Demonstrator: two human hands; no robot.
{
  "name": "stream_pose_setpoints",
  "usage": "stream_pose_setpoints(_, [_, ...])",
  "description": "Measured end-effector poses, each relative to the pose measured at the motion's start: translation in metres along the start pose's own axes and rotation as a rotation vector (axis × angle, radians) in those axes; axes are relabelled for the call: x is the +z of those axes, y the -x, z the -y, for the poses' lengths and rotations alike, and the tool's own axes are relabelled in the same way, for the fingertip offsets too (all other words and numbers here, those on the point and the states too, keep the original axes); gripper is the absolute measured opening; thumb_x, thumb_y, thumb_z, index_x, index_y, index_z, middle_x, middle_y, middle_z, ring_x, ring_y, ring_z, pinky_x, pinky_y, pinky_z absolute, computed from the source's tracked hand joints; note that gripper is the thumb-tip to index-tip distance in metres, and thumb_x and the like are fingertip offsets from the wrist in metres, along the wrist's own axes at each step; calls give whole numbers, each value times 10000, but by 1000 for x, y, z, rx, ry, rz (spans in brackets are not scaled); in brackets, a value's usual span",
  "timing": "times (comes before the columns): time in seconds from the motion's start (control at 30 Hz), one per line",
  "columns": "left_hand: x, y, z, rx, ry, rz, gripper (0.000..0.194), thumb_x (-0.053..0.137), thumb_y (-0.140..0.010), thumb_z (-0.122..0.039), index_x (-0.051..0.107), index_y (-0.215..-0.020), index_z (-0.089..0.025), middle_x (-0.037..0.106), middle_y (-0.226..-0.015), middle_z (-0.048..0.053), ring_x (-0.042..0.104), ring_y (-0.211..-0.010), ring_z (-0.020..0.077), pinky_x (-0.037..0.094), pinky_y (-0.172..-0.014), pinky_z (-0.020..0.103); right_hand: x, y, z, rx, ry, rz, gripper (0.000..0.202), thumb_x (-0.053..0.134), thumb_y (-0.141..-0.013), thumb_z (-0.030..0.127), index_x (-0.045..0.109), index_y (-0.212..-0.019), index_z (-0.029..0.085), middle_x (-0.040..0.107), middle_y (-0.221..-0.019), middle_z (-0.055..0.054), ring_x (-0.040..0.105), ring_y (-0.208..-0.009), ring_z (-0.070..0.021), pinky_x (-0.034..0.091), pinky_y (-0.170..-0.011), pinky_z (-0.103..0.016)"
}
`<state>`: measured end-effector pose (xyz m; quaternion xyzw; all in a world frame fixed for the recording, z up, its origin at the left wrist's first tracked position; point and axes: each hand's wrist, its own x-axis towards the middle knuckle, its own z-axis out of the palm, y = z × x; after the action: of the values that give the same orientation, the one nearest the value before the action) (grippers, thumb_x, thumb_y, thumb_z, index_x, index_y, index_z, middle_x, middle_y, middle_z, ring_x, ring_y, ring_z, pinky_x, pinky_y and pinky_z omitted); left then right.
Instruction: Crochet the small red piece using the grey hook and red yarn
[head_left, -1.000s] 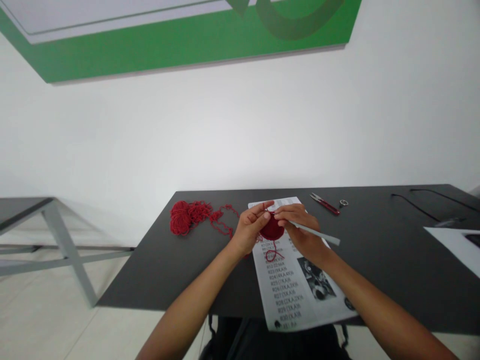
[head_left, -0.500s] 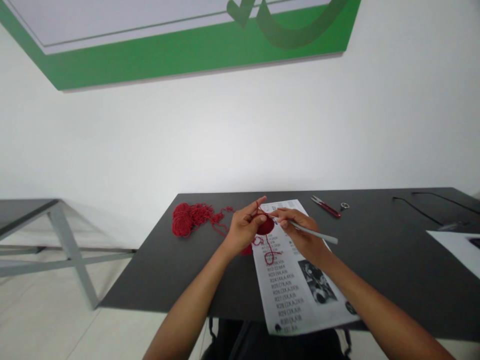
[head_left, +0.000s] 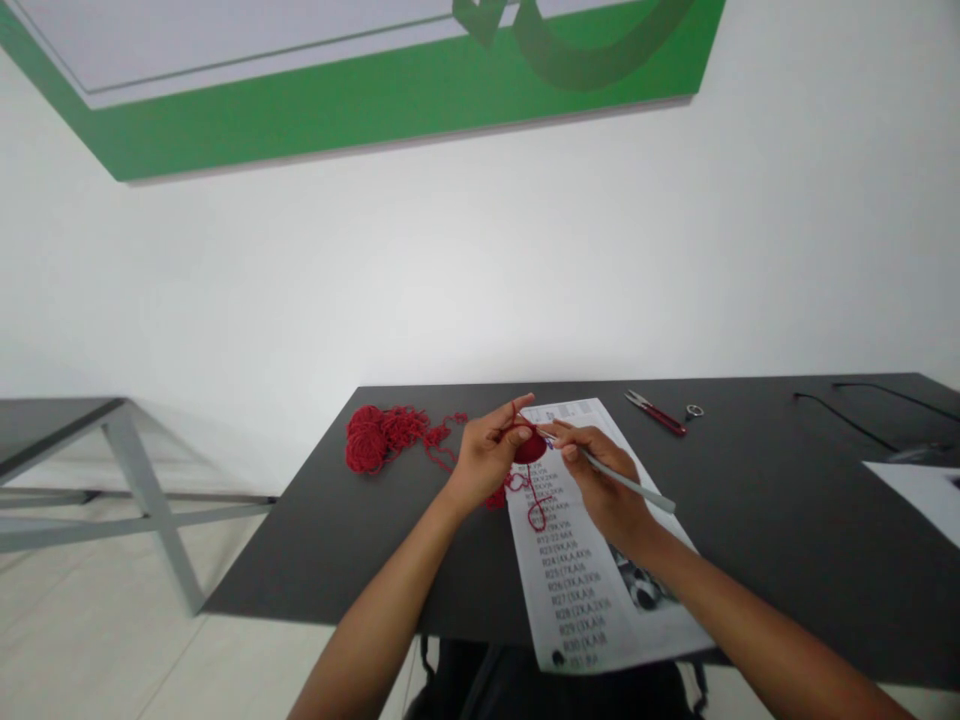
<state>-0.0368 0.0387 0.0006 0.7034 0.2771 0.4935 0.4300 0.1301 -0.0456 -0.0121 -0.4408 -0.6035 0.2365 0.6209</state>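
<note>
My left hand (head_left: 487,450) pinches a small round piece of red crochet work (head_left: 531,449), with red yarn looped over its raised index finger. In my right hand (head_left: 604,475) is a crochet hook (head_left: 634,484) with a pale grey handle, gripped like a pen. The hook's tip meets the top edge of the crochet work, close to the left fingertips. A loose yarn tail (head_left: 536,515) hangs from the piece over a printed pattern sheet (head_left: 577,610). Some red yarn lies partly hidden under my left hand.
A ball of red yarn (head_left: 366,440) with a loose tangle sits left on the dark table (head_left: 300,570). Red-handled thread snips (head_left: 656,411) with a ring lie at the back right. Eyeglasses (head_left: 847,420) and another white sheet (head_left: 915,495) are at the far right.
My right hand and the hook handle have tilted slightly downward, with the forearm covering more of the sheet's photo. The yarn tail has swung a little. My left hand keeps its hold.
</note>
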Motion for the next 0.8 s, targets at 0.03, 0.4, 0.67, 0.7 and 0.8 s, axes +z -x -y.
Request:
stream_pose_setpoints(0.03, [0,0,-1,18,-55,-8,451,695,-871,-375,723,-1258,-147,723,-798,28,615,-710,148,499,-706,273,2,2,0,6,-10,-15,243,575,-987,470,710,-1086,293,775,-1215,-69,659,-1267,-294,496,-1097,-511])
stream_pose_setpoints(0.4, [-4,-2,-2,172,-286,-38,301,643,-872,-226,779,-1138,-189,706,-780,24,625,-688,142,487,-645,245,9,-9,-10,160,-579,7,247,575,-985,489,609,-893,263,805,-1055,-60,759,-1045,-266,585,-960,-507])
stream_pose_setpoints(0.67, [15,10,1,44,-164,7,327,687,-854,-254,765,-1165,-194,772,-827,29,659,-693,158,514,-665,252,10,-18,-33,195,-639,-74,284,696,-888,553,684,-844,273,793,-898,-19,753,-876,-217,619,-856,-417])
stream_pose_setpoints(0.7, [16,11,0,33,-151,14,333,696,-852,-269,764,-1169,-195,779,-846,33,667,-705,164,517,-670,255,10,-17,-34,168,-589,-84,285,696,-886,559,697,-858,275,788,-901,-21,748,-871,-216,620,-839,-407])
stream_pose_setpoints(0.8, [18,12,-2,19,-131,25,384,732,-835,-308,754,-1200,-192,791,-887,40,681,-739,180,529,-709,268,7,-15,-32,77,-370,-84,285,671,-909,546,725,-892,267,775,-909,-39,732,-851,-222,618,-779,-381])
